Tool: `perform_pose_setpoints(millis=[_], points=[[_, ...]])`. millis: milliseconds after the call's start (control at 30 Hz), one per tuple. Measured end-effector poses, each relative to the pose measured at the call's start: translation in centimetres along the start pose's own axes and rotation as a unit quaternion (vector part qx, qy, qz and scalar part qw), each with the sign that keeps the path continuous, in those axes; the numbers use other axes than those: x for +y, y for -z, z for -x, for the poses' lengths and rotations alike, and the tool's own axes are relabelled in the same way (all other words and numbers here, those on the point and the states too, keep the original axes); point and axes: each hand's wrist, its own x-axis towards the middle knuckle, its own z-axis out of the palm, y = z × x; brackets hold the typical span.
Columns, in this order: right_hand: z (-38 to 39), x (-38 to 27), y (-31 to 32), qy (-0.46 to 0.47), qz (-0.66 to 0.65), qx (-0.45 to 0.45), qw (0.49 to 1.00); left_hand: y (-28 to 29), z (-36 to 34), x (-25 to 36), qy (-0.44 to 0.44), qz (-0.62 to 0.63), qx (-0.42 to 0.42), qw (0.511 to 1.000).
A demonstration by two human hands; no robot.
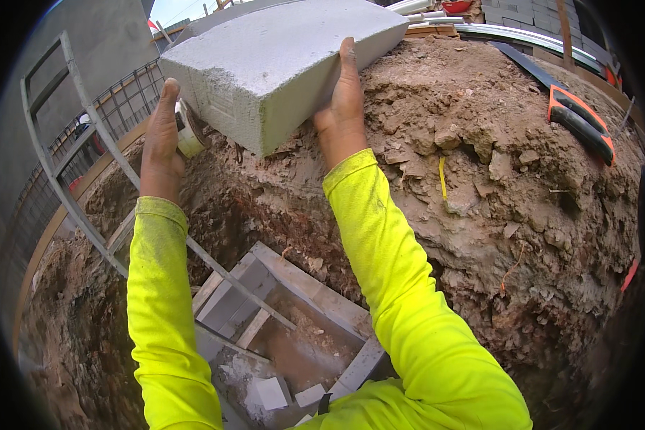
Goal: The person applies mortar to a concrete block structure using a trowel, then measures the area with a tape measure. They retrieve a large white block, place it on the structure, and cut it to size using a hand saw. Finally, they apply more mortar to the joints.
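From where I stand, a grey wall (111, 68) rises at the left, behind a metal ladder (54, 172). The ladder slants down and to the right. A steel mesh (132, 93) stands along the wall. The left hand (163, 140), in a bright yellow sleeve (161, 287), holds the left end of a pale grey block (287, 50). Its thumb points upward; its other fingers are mostly hidden. Just beside this hand, partly covered, is a round, pale container (189, 135).

The block is located at the top of the view, between the 2 hands, with 1 corner directed toward the person. I cannot tell whether it also bears on the ground beneath. Well below it lies a rectangular casing (301, 280); small white pieces (272, 393) rest inside, at its near end.

The right hand (342, 107) holds the block's right side: thumb upright against the side face, tip at the upper edge, other fingers hidden.

To the right extends a soil bank (480, 100), with a yellow strip (443, 179) on its face. Stacked grey blocks (523, 25) stand beyond. At the far right, a handsaw (580, 122) with an orange-and-black handle lies on the soil bank.
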Motion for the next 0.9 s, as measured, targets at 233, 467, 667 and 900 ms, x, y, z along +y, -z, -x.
perform_pose_setpoints(millis=[233, 467, 667, 900], points=[[-0.4, -0.8, -0.1, 0.015, 0.003, 0.022, 1.000, 2.2, -3.0, 3.4, 0.113, -0.208, -0.083, 0.968], [-0.1, -0.7, 0.8, 0.028, -0.018, -0.102, 0.994, 1.6, -2.7, 2.5, 0.058, -0.182, -0.073, 0.979], [0.7, -1.9, 1.8, 0.017, -0.033, -0.070, 0.997, -0.1, -0.5, 1.8, -0.065, -0.221, -0.029, 0.973], [2.1, -2.8, 4.4, 0.091, 0.103, 0.003, 0.990, -3.4, 7.3, 2.5, -0.260, -0.237, 0.010, 0.936]])
